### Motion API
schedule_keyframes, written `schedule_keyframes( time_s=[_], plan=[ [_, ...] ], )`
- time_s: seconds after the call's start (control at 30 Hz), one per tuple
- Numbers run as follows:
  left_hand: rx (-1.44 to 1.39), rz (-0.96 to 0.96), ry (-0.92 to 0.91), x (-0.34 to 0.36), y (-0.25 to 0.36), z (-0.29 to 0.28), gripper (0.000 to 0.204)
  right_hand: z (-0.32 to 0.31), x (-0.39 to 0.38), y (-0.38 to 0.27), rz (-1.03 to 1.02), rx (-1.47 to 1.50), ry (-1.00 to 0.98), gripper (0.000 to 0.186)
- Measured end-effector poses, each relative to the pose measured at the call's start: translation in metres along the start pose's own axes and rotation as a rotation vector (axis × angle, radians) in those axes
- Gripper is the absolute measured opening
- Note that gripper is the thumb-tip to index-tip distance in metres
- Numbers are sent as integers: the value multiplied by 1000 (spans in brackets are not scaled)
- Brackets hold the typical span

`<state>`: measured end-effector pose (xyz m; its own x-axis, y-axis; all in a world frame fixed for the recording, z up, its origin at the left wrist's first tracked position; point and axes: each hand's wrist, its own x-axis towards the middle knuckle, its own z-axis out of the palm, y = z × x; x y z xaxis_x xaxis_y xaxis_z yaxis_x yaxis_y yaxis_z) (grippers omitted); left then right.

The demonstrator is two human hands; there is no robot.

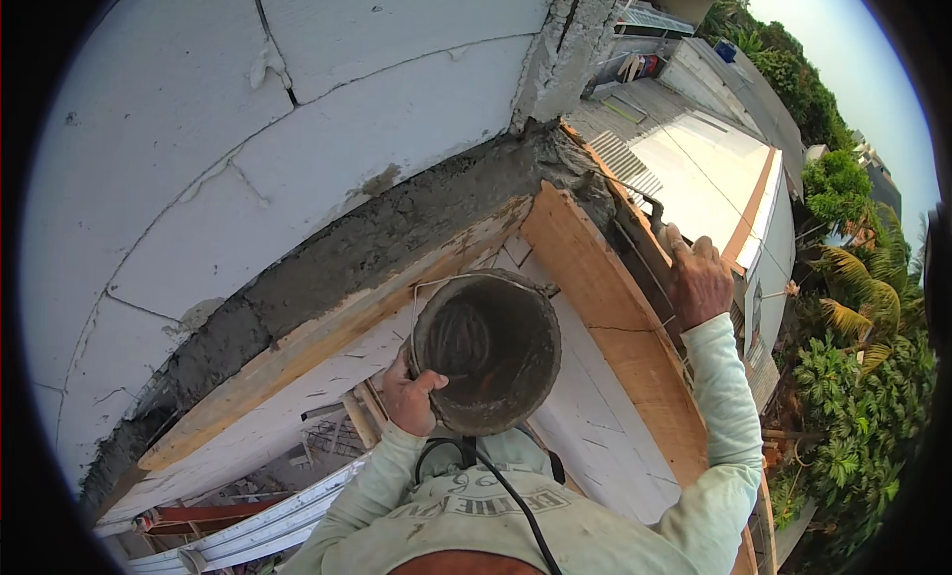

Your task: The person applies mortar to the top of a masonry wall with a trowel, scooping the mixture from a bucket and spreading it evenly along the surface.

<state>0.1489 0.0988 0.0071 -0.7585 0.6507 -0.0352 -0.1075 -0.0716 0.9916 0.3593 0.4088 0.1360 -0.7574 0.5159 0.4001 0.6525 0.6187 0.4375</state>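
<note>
My left hand [409, 395] grips the side of a cement-crusted bucket [540, 362], its thumb at the rim. The bucket tilts toward me, showing a dark inside with a little grey residue and a thin wire handle. Out to the right, my right hand [700, 283] is closed at the outer formwork board, by a bent dark metal shank [654, 214] that looks like a trowel's; its handle is hidden in the fingers. Beyond the shank, wet grey mortar [570, 164] fills the corner between the boards. A band of mortar [327, 253] runs left along the block wall.
A white block wall [297, 149] rises on the left, with a rough concrete column [565, 55] at its end. Wooden formwork boards [605, 322] meet at the corner. Lower roofs [704, 169] and trees [853, 377] lie below on the right. Metal sheeting [268, 520] is at lower left.
</note>
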Motion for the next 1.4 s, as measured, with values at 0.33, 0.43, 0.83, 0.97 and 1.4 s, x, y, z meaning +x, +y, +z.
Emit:
schedule_keyframes(
  time_s=[0.33, 0.43, 0.83, 0.97, 1.4],
  plan=[
    [-31, 33, 2, -1, 4, -4, 55, -33, 75, -40, 17, 22, -175, 51],
    [-165, -116, 20, -7, 7, -3, 58, -33, 97, -58, 0, -39, -259, 46],
    [-104, 46, 9, -7, -8, -26, 61, -60, 78, -137, -218, -13, -110, 42],
    [-134, -23, -14, -2, -12, -30, 64, -65, 68, -133, -156, 110, -83, 48],
    [-121, -81, -59, 0, -22, -31, 68, -37, 22, -141, 229, 420, -207, 59]
  ],
)
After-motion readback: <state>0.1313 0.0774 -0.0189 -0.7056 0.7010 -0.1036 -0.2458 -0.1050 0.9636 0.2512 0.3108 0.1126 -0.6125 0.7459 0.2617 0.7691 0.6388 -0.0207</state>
